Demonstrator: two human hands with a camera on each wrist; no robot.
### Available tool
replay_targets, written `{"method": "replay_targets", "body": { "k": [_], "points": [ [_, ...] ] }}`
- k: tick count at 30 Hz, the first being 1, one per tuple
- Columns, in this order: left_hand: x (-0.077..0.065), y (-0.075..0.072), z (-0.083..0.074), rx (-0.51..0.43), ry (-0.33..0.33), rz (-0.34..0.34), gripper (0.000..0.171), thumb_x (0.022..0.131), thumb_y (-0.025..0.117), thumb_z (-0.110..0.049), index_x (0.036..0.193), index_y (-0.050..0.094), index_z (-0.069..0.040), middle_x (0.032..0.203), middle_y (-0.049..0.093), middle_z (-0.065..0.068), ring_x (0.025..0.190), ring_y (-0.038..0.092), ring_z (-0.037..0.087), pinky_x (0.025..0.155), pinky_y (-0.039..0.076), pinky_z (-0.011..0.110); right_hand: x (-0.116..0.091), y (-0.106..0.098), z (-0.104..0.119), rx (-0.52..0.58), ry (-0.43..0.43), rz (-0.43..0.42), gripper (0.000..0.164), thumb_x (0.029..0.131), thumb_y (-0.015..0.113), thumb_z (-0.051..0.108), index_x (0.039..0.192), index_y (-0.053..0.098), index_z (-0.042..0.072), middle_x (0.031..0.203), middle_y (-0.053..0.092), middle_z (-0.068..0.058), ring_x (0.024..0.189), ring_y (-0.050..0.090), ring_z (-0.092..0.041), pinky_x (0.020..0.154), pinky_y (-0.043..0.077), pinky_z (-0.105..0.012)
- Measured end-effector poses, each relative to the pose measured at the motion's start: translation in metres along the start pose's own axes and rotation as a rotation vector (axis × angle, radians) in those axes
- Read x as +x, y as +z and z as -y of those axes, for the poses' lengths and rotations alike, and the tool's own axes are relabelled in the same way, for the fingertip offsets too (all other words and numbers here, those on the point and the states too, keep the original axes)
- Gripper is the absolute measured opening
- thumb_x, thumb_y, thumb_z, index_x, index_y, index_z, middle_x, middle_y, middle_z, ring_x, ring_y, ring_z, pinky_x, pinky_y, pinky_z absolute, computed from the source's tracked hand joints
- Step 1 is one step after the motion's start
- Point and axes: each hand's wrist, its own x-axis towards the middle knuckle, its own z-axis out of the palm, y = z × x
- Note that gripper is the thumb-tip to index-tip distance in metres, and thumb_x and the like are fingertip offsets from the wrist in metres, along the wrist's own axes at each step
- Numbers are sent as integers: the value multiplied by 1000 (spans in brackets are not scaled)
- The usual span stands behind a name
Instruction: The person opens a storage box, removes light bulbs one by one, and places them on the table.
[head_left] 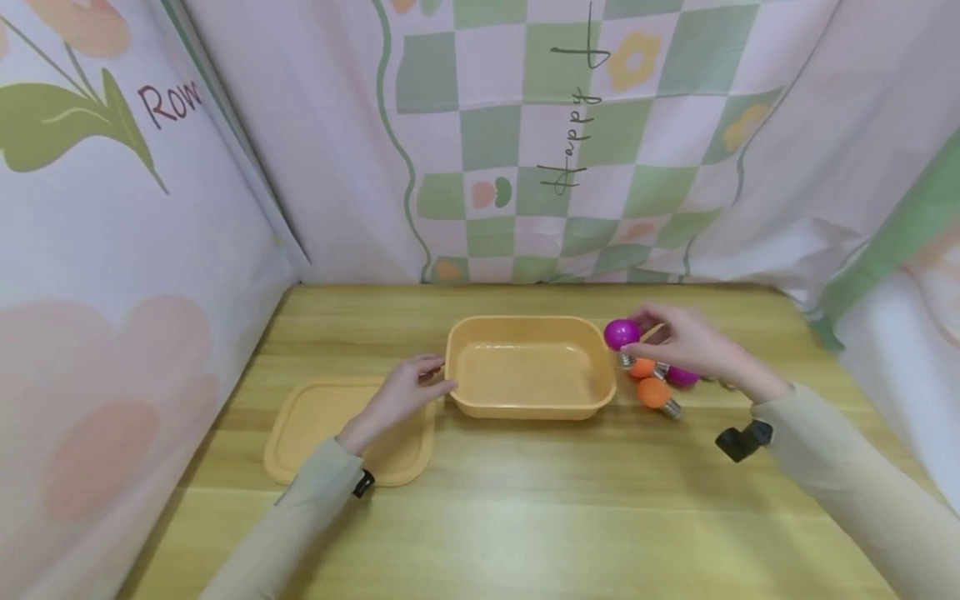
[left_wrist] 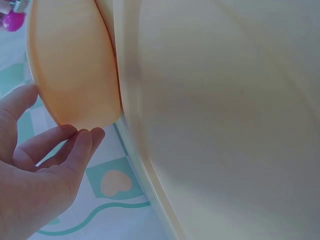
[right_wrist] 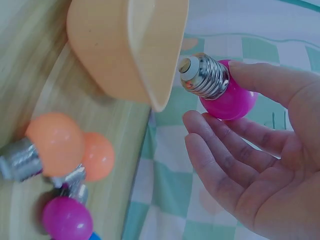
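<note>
My right hand pinches a magenta light bulb by the right end of the yellow plastic box. The bulb's silver screw base points toward the box in the right wrist view, and the thumb presses near where base and globe meet. Below that hand lie an orange bulb, a second orange bulb and another magenta bulb. With thumb at the rim and fingertips against the outer wall, my left hand holds the box's left end. No bulb shows inside the box.
A flat yellow lid lies on the wooden table, partly under the left forearm. A bit of blue peeks out beside the lower magenta bulb. Printed curtains stand behind the table and along its left side.
</note>
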Motion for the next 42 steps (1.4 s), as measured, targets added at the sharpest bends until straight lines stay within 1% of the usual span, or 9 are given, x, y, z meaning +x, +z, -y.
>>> {"method": "replay_targets", "body": {
  "k": [4,7,11,17,21,25,27,35,42],
  "points": [
    [0,-1,0,-6,-3,-4,55,92,71,-24,136,55,7,141,55,24,126,59,38,107,54,42,-11,-3,-8,14,17,-5,43,90,73,24,121,59,-3,112,68,-24,95,71,-34,73,65,-33],
    [-1,-2,0,-18,-9,-9,55,92,71,-23,135,55,7,141,55,24,126,59,39,107,53,43,-20,-4,-15,13,32,-21,44,89,74,25,120,60,-3,114,68,-24,95,71,-31,70,64,-27],
    [-1,-1,-1,-19,2,-11,55,92,72,-22,135,55,7,141,55,24,126,59,39,106,54,42,-33,-6,-28,-8,31,-71,43,87,76,23,117,61,-3,109,70,-24,87,72,-18,67,60,-17],
    [0,2,-2,-18,6,-12,54,91,72,-20,135,55,7,140,56,24,125,60,39,106,54,41,-51,-5,-47,-73,47,-109,45,87,77,25,116,62,-5,101,73,-20,77,67,-4,67,57,-16],
    [0,2,-1,-21,1,-14,54,92,72,-21,135,56,6,140,56,24,125,59,39,106,54,41,-61,-3,-60,-108,80,-115,48,87,76,28,118,62,-6,103,72,-21,81,68,-15,68,56,-18],
    [0,3,1,-17,-3,-17,54,92,72,-22,135,56,6,140,56,24,126,59,39,107,53,41,-70,-2,-73,-77,104,-109,48,88,75,27,118,60,-6,107,70,-27,91,71,-36,69,60,-20],
    [1,2,1,-12,-3,-16,54,92,72,-22,135,55,6,141,55,23,126,59,39,107,53,41,-74,-1,-79,-65,112,-105,47,88,75,26,118,60,-7,107,69,-28,92,70,-39,68,60,-19],
    [0,0,0,-16,-10,-11,55,92,72,-23,136,55,5,143,54,22,127,58,39,108,53,41,-88,4,-96,-70,157,-98,48,88,75,30,117,61,-6,108,70,-28,85,72,-27,66,59,-19],
    [-1,0,-1,-8,-6,-4,55,92,72,-23,136,54,6,142,54,24,126,58,40,107,53,42,-91,11,-106,-89,168,-74,49,87,76,29,118,61,-6,107,71,-28,86,72,-30,66,61,-23]
  ]
}}
